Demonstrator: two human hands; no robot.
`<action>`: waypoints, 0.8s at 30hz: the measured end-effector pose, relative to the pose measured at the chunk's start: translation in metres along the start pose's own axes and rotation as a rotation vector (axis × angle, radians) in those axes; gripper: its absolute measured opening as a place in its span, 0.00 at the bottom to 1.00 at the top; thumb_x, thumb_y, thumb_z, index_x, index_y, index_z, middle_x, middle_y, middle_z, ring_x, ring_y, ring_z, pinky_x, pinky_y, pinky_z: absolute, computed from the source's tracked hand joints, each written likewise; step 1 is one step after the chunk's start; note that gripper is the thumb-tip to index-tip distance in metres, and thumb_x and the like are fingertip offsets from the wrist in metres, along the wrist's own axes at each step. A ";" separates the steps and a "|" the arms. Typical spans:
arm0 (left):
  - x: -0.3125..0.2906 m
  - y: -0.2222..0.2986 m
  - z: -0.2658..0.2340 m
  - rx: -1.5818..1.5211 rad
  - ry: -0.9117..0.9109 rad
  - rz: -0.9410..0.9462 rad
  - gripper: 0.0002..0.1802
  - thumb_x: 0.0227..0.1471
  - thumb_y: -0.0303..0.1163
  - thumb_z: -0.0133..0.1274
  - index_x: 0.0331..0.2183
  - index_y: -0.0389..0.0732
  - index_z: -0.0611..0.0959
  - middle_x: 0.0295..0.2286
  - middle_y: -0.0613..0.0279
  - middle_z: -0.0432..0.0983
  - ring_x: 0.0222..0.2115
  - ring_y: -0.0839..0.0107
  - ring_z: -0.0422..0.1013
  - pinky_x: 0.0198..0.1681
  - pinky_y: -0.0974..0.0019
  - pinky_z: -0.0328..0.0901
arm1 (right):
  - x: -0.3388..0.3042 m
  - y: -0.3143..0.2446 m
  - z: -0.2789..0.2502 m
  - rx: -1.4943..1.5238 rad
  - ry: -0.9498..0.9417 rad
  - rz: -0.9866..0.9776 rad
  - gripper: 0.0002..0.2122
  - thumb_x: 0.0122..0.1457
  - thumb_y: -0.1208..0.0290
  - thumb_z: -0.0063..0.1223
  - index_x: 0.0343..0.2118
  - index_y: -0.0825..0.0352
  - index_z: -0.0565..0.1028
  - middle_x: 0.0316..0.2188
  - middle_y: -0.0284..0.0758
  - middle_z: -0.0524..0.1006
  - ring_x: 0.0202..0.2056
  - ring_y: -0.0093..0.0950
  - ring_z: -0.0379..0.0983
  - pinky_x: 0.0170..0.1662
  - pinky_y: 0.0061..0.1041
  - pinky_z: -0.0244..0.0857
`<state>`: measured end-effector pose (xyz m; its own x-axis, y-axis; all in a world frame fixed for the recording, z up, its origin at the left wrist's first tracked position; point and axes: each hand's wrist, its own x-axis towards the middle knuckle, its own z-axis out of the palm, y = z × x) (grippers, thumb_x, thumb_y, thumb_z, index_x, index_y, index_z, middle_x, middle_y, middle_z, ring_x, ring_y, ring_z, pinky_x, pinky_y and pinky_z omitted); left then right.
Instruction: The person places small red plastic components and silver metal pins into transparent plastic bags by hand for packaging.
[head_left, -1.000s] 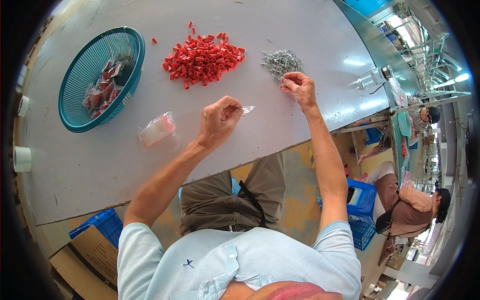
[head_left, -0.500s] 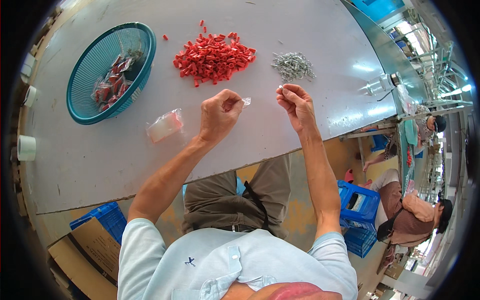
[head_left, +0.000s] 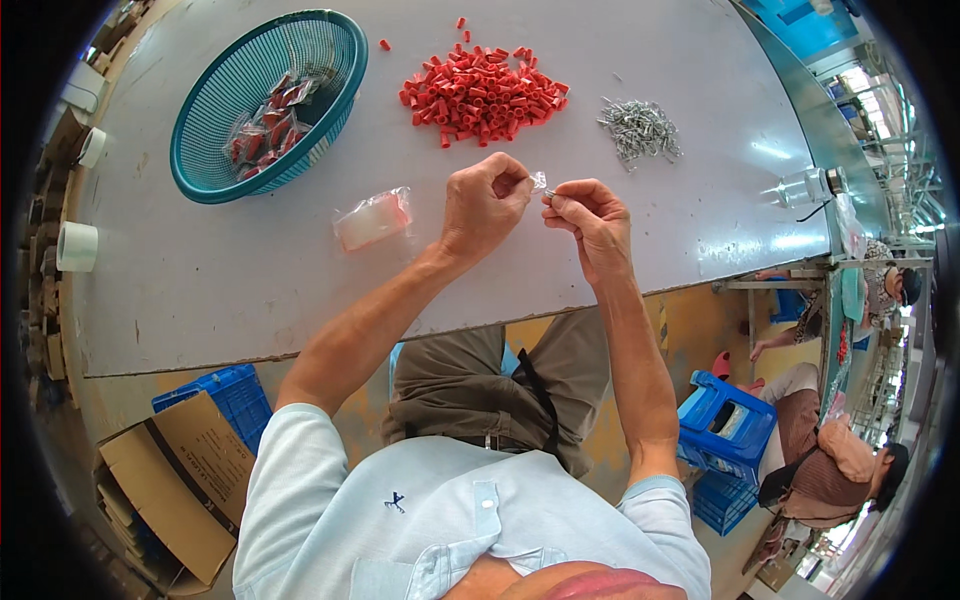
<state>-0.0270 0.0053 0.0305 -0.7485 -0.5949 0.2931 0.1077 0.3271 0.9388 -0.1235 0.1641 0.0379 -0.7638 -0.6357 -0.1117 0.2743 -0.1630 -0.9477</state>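
Note:
My left hand (head_left: pixel 486 208) is closed in a pinch on a small clear plastic bag (head_left: pixel 540 181), whose end sticks out past the fingertips. Close beside it, my right hand (head_left: pixel 594 226) pinches a small silver metal piece, its thumb and forefinger at the bag's open-looking end. Whether the piece is inside the bag is too small to tell. Beyond the hands lie a heap of red plastic caps (head_left: pixel 484 98) and, to its right, a smaller heap of thin silver metal pieces (head_left: pixel 640 130). A stack of clear bags (head_left: pixel 374 220) rests left of my left hand.
A teal plastic basket (head_left: pixel 184 178) with packed red pieces stands at the far left of the grey table (head_left: pixel 250 290). Tape rolls (head_left: pixel 77 247) sit at the left edge, a clear jar (head_left: pixel 806 187) at the right. Blue crates and stools (head_left: pixel 735 425) and a seated person (head_left: pixel 835 460) are lower right.
My hands have come together: the right hand moved toward the bag in my left hand, bringing the small metal piece beside it. The whole view has shifted, with the table's things now farther right and higher.

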 end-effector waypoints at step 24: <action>-0.008 -0.009 0.005 -0.254 -0.241 -0.142 0.03 0.58 0.23 0.61 0.35 0.33 0.85 0.29 0.60 0.84 0.29 0.76 0.80 0.33 0.71 0.76 | 0.005 -0.004 -0.005 -0.246 0.008 0.038 0.12 0.62 0.74 0.66 0.44 0.74 0.80 0.34 0.40 0.85 0.31 0.26 0.84 0.36 0.25 0.83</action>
<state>-0.0254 0.0111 0.0192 -0.8970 -0.4211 0.1343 0.1280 0.0434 0.9908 -0.1313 0.1652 0.0402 -0.7604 -0.6319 -0.1500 0.1534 0.0498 -0.9869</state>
